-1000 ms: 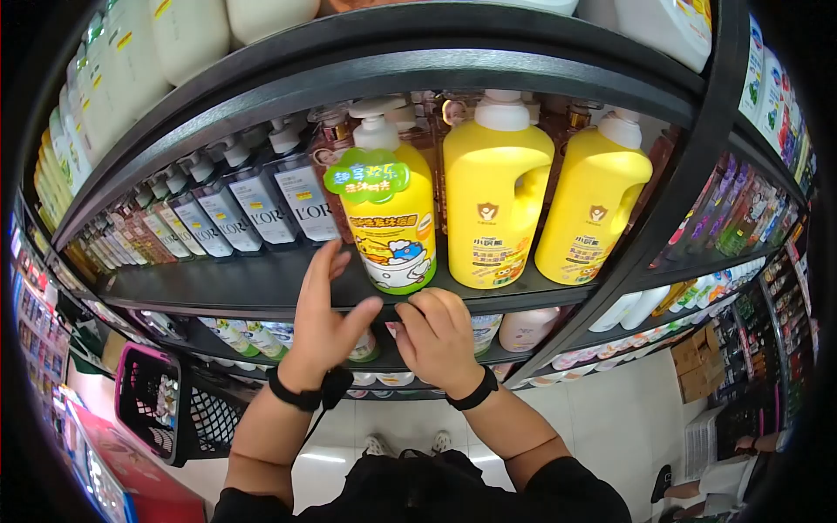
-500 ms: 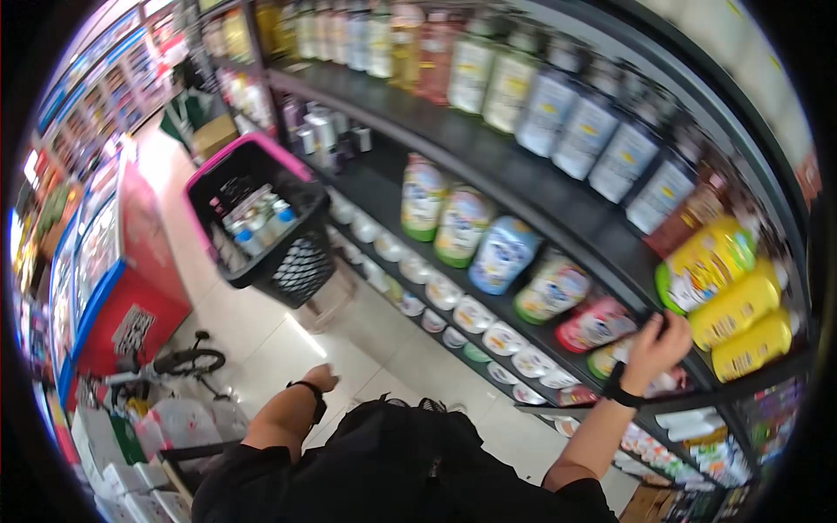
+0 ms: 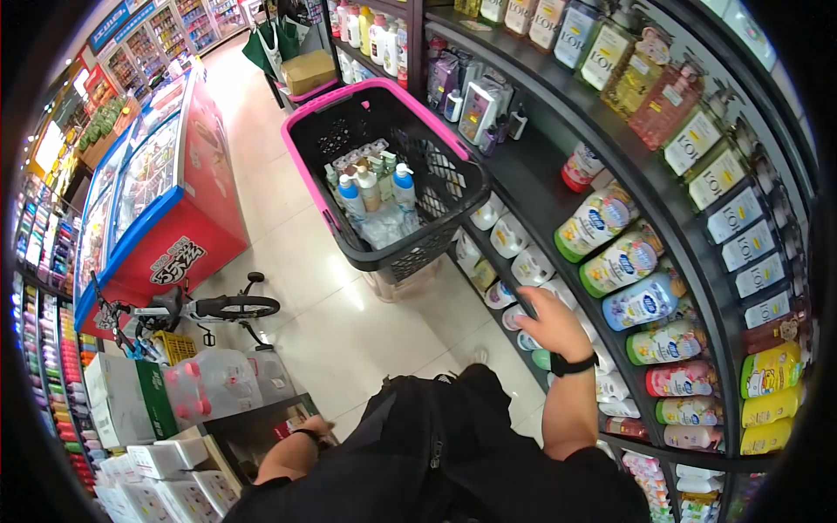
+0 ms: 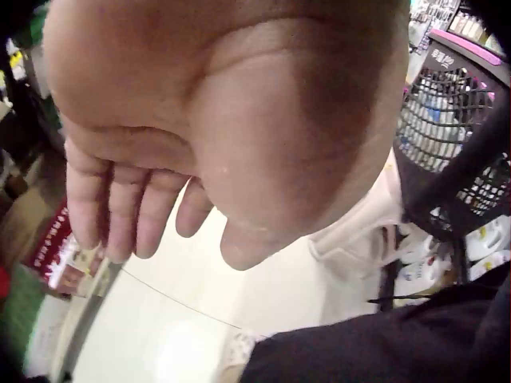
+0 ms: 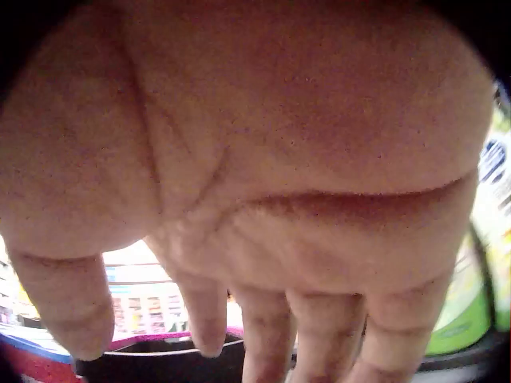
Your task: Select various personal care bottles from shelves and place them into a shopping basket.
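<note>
My right hand [image 3: 558,327] hangs in the air beside the shelf, fingers extended and holding nothing. Its palm fills the right wrist view, with the fingers slightly spread. Low by my left side is my left hand [image 3: 317,425], whose fingers hang loose and empty in the left wrist view. Ahead of the right hand stands a black shopping basket [image 3: 423,254] with a pink rim. Inside it are several pump bottles [image 3: 403,187], some with blue tops, and clear plastic wrap.
Shelves on the right carry colourful bottles [image 3: 641,301] and yellow bottles [image 3: 772,405]. A pale stand [image 3: 401,288] supports the basket. To the left are a red freezer [image 3: 209,200], a small bicycle [image 3: 231,307] and stacked white boxes [image 3: 157,462]. Tiled floor [image 3: 340,349] runs between.
My view has swung left from the yellow bottles toward the basket. The right hand has left the shelf edge near those bottles; the left hand has dropped to my side.
</note>
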A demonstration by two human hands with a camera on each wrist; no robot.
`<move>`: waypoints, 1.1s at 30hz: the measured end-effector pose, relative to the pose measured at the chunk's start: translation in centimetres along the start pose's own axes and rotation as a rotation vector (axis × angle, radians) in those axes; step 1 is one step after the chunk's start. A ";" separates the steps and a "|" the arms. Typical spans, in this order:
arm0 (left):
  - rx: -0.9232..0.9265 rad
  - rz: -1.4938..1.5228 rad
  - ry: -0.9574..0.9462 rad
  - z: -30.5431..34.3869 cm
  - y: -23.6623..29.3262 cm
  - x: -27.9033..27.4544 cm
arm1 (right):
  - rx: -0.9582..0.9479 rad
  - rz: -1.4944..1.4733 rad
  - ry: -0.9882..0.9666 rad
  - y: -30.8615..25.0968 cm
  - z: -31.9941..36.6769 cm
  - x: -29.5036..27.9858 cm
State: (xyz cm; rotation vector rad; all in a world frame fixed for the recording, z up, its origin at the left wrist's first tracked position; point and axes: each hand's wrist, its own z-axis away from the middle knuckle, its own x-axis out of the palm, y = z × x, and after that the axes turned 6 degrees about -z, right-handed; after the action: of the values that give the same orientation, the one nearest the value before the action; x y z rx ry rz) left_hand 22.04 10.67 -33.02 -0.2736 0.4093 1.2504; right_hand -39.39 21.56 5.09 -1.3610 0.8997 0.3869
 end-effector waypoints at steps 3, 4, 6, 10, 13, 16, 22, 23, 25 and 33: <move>0.065 0.244 0.048 4.2 8.5 -7.9 | -0.089 -0.089 -0.202 -2.4 -6.8 2.4; 0.068 0.409 0.175 3.4 9.6 -7.8 | -0.163 -0.103 -0.212 -2.8 -9.2 2.6; 0.082 0.519 0.195 3.9 12.1 -10.0 | -0.190 -0.112 -0.254 -3.5 -14.2 2.7; 0.047 0.601 0.256 2.2 12.0 -11.1 | -0.376 -0.035 -0.332 -3.8 -25.1 3.4; -0.132 0.574 0.355 1.6 9.1 -8.2 | -0.451 0.011 -0.427 -2.4 -35.2 6.2; -0.283 0.819 0.225 6.6 8.9 -8.5 | -0.383 0.106 -0.428 -1.3 -44.4 10.7; -0.490 1.019 0.256 12.2 15.8 -9.7 | 0.080 0.314 -0.334 6.3 -52.6 23.6; -0.484 1.073 0.272 11.5 16.6 -8.6 | 0.099 0.361 -0.351 7.9 -52.8 25.2; -0.467 1.182 0.298 9.2 17.7 -4.6 | 0.196 0.487 -0.413 9.4 -52.8 27.1; -0.579 1.053 0.188 9.1 19.5 2.0 | 0.083 0.534 -0.480 10.9 -54.6 29.1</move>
State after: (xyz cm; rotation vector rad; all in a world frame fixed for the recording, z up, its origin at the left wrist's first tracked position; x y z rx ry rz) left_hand 5.30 21.95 -25.29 -0.7267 0.3440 2.3912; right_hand -46.81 -35.01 -21.20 -0.8758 0.8488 1.0261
